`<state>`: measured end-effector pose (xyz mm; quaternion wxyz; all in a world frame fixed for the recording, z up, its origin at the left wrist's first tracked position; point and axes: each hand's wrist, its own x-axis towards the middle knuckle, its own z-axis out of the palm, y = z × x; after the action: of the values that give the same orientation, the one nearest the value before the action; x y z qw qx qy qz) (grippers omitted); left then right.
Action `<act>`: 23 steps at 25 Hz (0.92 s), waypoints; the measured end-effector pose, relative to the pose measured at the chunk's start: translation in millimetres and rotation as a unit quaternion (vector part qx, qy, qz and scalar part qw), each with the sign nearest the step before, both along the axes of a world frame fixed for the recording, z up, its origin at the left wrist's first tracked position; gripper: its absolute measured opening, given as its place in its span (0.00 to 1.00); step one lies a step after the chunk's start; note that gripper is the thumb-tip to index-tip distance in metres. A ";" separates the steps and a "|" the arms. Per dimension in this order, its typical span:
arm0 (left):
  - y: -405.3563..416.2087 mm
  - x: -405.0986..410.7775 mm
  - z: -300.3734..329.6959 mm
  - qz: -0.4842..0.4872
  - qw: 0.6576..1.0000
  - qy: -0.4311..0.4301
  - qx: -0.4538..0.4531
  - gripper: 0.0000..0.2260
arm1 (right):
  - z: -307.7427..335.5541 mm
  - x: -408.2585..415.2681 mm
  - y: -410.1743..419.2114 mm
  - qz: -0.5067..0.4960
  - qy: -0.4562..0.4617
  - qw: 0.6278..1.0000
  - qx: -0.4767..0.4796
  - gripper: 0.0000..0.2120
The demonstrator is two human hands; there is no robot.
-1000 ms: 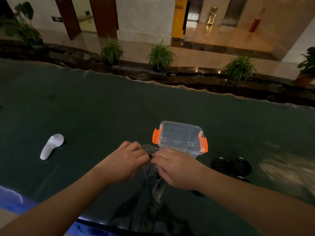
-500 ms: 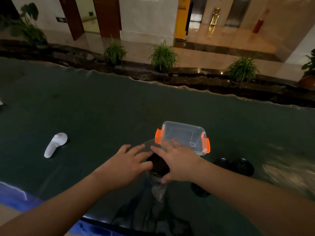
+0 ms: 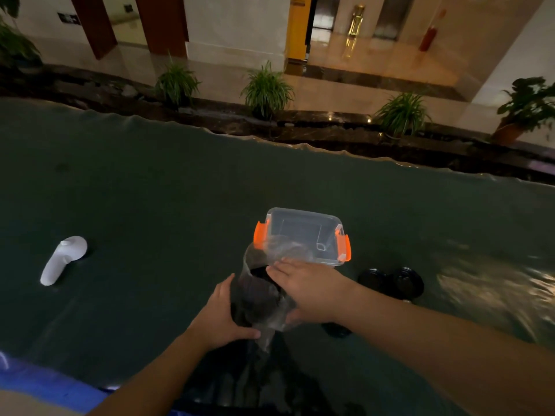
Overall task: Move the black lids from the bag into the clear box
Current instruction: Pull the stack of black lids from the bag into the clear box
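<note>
A clear plastic bag (image 3: 260, 298) holding a stack of black lids stands on the dark green table, its mouth open toward the clear box (image 3: 303, 235) with orange latches just behind it. My left hand (image 3: 220, 318) grips the bag's lower left side. My right hand (image 3: 309, 288) presses against the bag's right side near the opening. Two black lids (image 3: 390, 280) lie loose on the table right of my right wrist, and another black lid (image 3: 336, 329) peeks out under my right forearm.
A white handheld controller (image 3: 61, 260) lies on the table at the left. The table's far edge (image 3: 300, 144) borders a ledge with potted plants. A blue strip (image 3: 45, 385) runs along the near left edge.
The bag's mouth has been opened wide. My left hand slid down to the bag's lower side, and my right hand moved to its right side; the bag now stands taller toward the box.
</note>
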<state>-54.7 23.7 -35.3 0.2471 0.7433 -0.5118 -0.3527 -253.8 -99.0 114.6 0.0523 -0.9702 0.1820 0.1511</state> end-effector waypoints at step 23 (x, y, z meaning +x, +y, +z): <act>-14.6 -5.2 23.0 -0.203 0.928 -0.305 0.062 0.47 | -107.3 -41.4 0.8 0.034 -0.026 0.998 0.044 0.42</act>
<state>-59.9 9.2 -12.2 -0.0442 0.7089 -0.6797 -0.1830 -295.2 -98.1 7.3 0.0944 -0.9762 0.1403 0.1357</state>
